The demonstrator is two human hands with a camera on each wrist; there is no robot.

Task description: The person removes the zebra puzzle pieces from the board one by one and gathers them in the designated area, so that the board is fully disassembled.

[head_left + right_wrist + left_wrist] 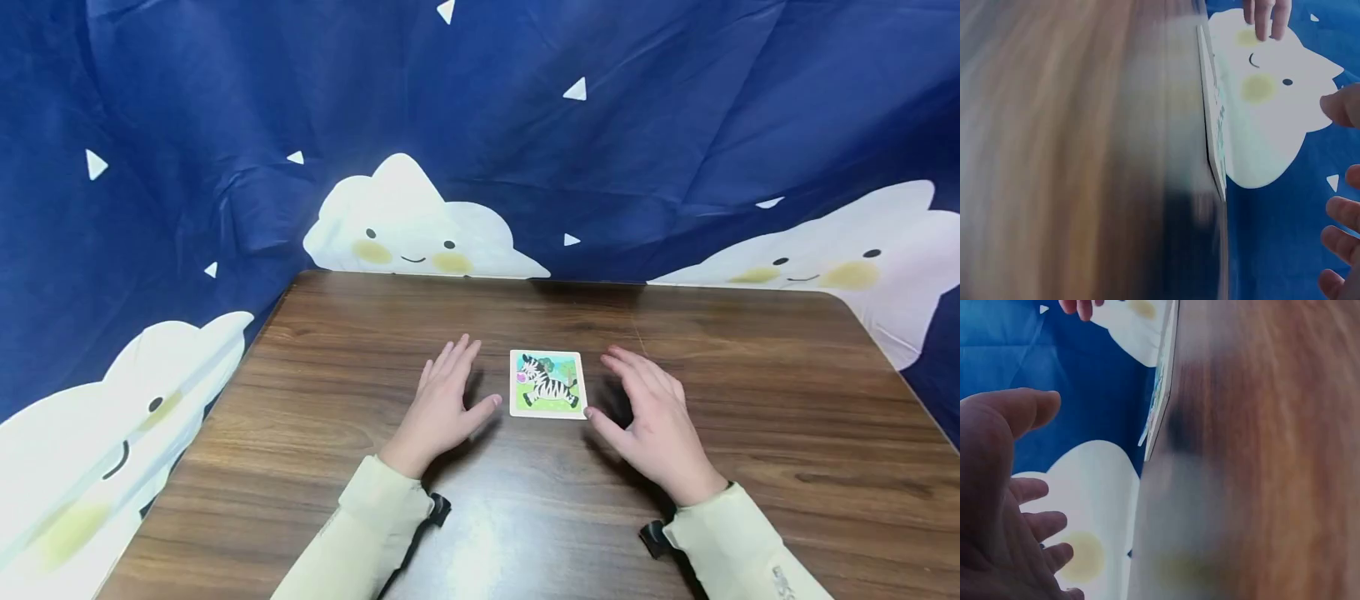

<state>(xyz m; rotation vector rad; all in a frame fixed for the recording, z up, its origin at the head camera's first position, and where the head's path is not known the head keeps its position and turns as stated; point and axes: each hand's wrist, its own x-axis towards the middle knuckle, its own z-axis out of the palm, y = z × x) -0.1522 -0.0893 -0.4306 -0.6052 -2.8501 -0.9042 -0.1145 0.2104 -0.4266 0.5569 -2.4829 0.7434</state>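
Note:
A small square picture board (548,384) with a white border and a running zebra lies flat on the table between the hands. My left hand (444,406) is just left of it, fingers straight and thumb spread towards the board, holding nothing. On the other side is my right hand (657,423), also with fingers extended and nothing in it; its thumb tip is by the board's lower right corner, and I cannot tell whether they touch. Both wrist views show the board edge-on, as a thin slab (1161,394) on the tabletop, with the fingers apart from it.
The brown wood-grain table (360,325) reflects light near its front. Behind and to the left hangs a dark blue cloth (487,100) printed with smiling white clouds and small triangles. A black strap (438,509) shows at each cuff.

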